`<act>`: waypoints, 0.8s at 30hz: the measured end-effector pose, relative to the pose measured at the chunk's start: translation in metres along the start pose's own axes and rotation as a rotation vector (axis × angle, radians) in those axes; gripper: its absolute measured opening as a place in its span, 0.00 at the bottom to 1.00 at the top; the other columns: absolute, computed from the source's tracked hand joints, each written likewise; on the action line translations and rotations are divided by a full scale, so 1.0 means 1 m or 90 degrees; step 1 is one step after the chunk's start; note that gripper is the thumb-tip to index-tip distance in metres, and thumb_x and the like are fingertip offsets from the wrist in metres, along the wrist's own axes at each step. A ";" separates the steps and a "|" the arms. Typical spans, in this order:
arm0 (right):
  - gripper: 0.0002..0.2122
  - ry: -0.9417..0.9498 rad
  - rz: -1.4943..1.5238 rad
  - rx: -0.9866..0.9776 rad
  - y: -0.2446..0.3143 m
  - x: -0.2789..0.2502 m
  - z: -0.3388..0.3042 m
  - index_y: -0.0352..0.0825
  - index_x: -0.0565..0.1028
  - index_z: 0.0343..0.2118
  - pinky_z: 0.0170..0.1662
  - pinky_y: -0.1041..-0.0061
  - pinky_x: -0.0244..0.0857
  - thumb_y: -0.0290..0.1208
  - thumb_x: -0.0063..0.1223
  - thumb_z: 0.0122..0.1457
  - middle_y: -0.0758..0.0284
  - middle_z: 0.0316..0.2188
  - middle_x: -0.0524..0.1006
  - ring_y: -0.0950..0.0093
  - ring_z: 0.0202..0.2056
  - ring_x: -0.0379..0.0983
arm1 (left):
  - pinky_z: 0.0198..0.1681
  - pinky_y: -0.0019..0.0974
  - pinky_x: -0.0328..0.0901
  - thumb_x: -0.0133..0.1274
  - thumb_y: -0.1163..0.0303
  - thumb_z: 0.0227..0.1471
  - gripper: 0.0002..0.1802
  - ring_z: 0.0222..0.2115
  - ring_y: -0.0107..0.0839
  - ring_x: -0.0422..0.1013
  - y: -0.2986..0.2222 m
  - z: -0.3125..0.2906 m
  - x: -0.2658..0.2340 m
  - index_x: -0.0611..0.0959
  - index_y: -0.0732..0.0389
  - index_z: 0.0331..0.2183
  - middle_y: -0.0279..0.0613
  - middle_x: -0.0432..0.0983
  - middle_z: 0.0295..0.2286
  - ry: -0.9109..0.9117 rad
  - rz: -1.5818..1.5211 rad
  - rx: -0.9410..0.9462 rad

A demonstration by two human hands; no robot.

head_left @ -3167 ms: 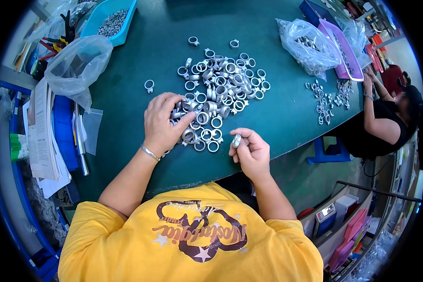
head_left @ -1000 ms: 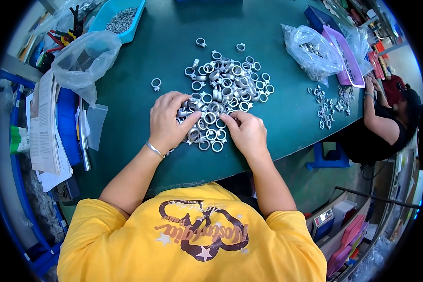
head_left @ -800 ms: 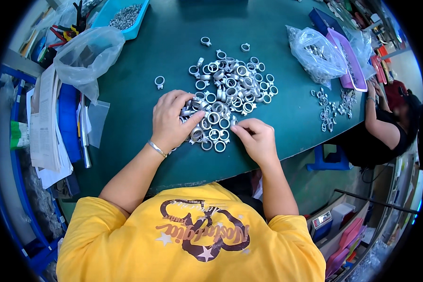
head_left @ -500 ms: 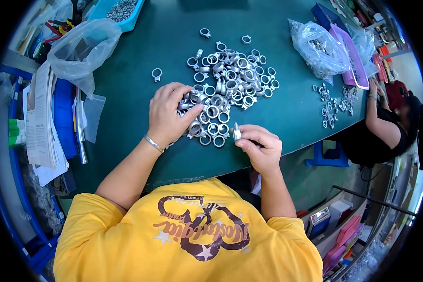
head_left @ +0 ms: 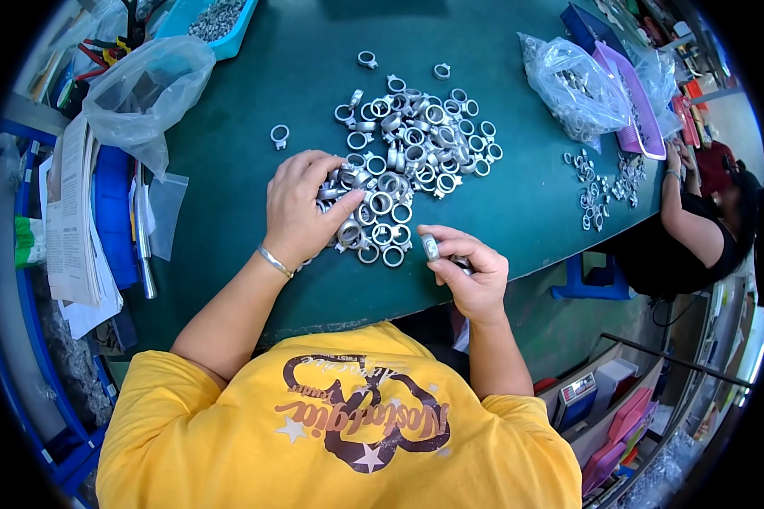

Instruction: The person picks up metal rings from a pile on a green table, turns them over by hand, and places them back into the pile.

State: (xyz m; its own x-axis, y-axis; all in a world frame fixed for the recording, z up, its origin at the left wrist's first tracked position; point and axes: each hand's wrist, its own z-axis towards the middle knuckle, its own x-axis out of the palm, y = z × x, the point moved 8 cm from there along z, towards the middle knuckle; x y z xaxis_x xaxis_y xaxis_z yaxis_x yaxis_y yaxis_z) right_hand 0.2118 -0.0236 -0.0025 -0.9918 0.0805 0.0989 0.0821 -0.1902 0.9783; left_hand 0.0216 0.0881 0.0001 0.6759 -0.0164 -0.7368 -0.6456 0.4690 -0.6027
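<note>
A heap of silvery metal rings (head_left: pixel 416 153), each with a small lug, lies on the green table. My left hand (head_left: pixel 301 199) rests over the near left side of the heap, its thumb spread away from the fingers; rings show under and beside it. To the right of the heap, above the table's near edge, my right hand (head_left: pixel 475 271) pinches one metal ring (head_left: pixel 430 247) between thumb and fingertips. Something shiny, perhaps a second ring, shows in the curl of that hand, partly hidden by the fingers.
A blue tray (head_left: pixel 244 34) of small metal parts and a clear plastic bag (head_left: pixel 140 102) lie at the far left. Rightward are smaller scattered rings (head_left: pixel 594 191), a filled bag (head_left: pixel 569 85) and a purple basket (head_left: pixel 654 140). A co-worker (head_left: pixel 696 216) sits at the right.
The ring in my right hand has turned, so its outer side now faces up more. The shiny object in that palm has become visible. My left hand stays nearly in place.
</note>
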 end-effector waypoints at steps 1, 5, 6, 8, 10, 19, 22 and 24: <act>0.07 -0.006 0.051 0.023 -0.003 0.000 -0.001 0.27 0.75 0.36 0.24 0.87 0.62 0.16 0.51 0.54 0.53 0.39 0.77 0.82 0.22 0.69 | 0.49 0.42 0.59 0.61 0.58 0.41 0.21 0.44 0.42 0.66 0.000 0.000 0.000 0.79 0.57 0.39 0.43 0.73 0.41 0.001 0.002 -0.001; 0.11 -0.107 0.336 0.273 -0.038 -0.003 -0.008 0.27 0.70 0.42 0.14 0.85 0.50 0.27 0.40 0.62 0.53 0.30 0.77 0.80 0.14 0.62 | 0.49 0.42 0.59 0.61 0.59 0.41 0.20 0.44 0.42 0.67 -0.001 0.001 0.000 0.79 0.57 0.38 0.43 0.73 0.40 0.000 0.003 0.007; 0.11 -0.108 0.336 0.266 -0.038 -0.003 -0.007 0.27 0.70 0.42 0.14 0.85 0.50 0.27 0.40 0.62 0.53 0.30 0.77 0.80 0.14 0.62 | 0.49 0.42 0.59 0.61 0.59 0.41 0.20 0.44 0.42 0.67 -0.002 0.001 0.000 0.79 0.57 0.38 0.43 0.73 0.40 -0.002 0.003 0.013; 0.11 -0.133 0.411 0.357 -0.049 -0.001 -0.012 0.26 0.70 0.41 0.14 0.86 0.51 0.27 0.40 0.62 0.57 0.25 0.76 0.80 0.13 0.62 | 0.49 0.42 0.59 0.61 0.60 0.41 0.20 0.44 0.42 0.67 -0.001 0.000 0.001 0.79 0.57 0.37 0.43 0.73 0.40 -0.003 0.001 0.006; 0.11 -0.145 0.397 0.365 -0.048 -0.001 -0.012 0.26 0.69 0.41 0.14 0.86 0.51 0.27 0.38 0.62 0.58 0.23 0.75 0.80 0.13 0.60 | 0.49 0.42 0.60 0.61 0.61 0.40 0.20 0.44 0.42 0.67 -0.002 0.001 0.001 0.79 0.57 0.38 0.43 0.73 0.40 -0.004 -0.001 0.014; 0.15 0.002 0.605 0.268 -0.032 -0.006 0.001 0.29 0.67 0.42 0.13 0.86 0.51 0.18 0.39 0.49 0.49 0.41 0.70 0.71 0.25 0.71 | 0.48 0.42 0.59 0.61 0.59 0.41 0.20 0.44 0.41 0.66 -0.002 0.000 -0.001 0.79 0.56 0.37 0.41 0.72 0.40 -0.007 0.000 0.002; 0.06 -0.147 0.145 0.277 -0.037 -0.038 0.016 0.28 0.72 0.33 0.15 0.87 0.54 0.20 0.50 0.52 0.60 0.29 0.75 0.78 0.23 0.70 | 0.48 0.41 0.60 0.61 0.61 0.41 0.20 0.43 0.42 0.67 -0.003 0.000 -0.001 0.79 0.57 0.37 0.42 0.73 0.40 -0.012 0.005 0.014; 0.07 -0.237 -0.355 0.085 -0.017 -0.047 0.040 0.28 0.75 0.31 0.26 0.77 0.65 0.25 0.57 0.52 0.64 0.22 0.75 0.76 0.22 0.70 | 0.48 0.41 0.59 0.61 0.61 0.41 0.19 0.43 0.42 0.66 -0.002 0.000 0.000 0.79 0.57 0.37 0.42 0.73 0.40 -0.012 0.002 0.015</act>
State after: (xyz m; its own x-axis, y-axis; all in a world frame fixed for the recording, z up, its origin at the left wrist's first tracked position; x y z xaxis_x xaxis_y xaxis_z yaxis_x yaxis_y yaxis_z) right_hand 0.2605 0.0148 -0.0168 -0.7912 0.4674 -0.3944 -0.3966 0.0987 0.9127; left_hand 0.0232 0.0875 0.0015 0.6809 0.0020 -0.7323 -0.6389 0.4903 -0.5928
